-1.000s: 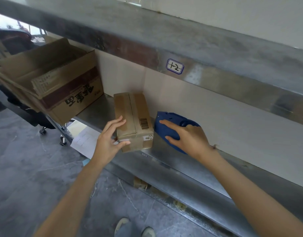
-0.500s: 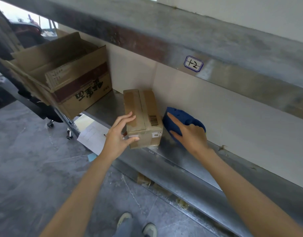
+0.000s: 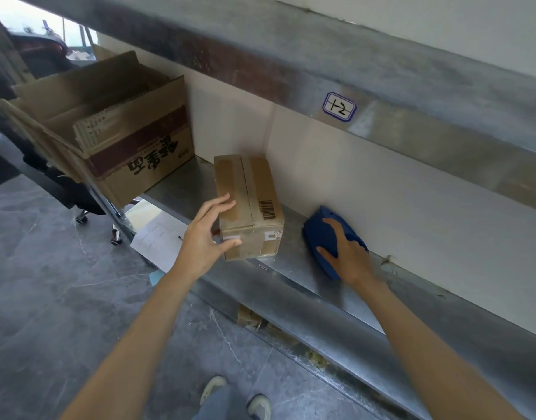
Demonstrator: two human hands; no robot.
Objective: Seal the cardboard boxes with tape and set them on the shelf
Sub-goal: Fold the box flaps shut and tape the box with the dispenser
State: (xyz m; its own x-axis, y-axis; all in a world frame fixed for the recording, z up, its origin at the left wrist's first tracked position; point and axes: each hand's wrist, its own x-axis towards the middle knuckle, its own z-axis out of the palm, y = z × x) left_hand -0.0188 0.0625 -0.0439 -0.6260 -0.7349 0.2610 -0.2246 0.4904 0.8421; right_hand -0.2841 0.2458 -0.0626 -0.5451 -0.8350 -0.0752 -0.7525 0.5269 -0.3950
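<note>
A small brown cardboard box (image 3: pixel 248 204) with tape along its top and a barcode label stands on the steel shelf (image 3: pixel 294 271), close to the back wall. My left hand (image 3: pixel 204 237) rests on its near left corner, fingers fairly straight on the top and thumb across the front face. To the right, a gap away from the box, a blue tape dispenser (image 3: pixel 319 234) lies on the shelf against the wall. My right hand (image 3: pixel 348 253) holds it from above, index finger and thumb spread on its side and the other fingers curled over its far edge.
A large open carton (image 3: pixel 133 153) with flattened cardboard inside sits at the shelf's left end. An upper shelf beam with a "1-2" label (image 3: pixel 339 107) overhangs. A paper sheet (image 3: pixel 159 241) and chair casters (image 3: pixel 116 234) are on the grey floor; my shoes (image 3: pixel 212 389) are below.
My right hand has carried the blue dispenser to the right, away from the box, leaving a gap between them. My left hand stays at the box's near corner, its fingers straighter.
</note>
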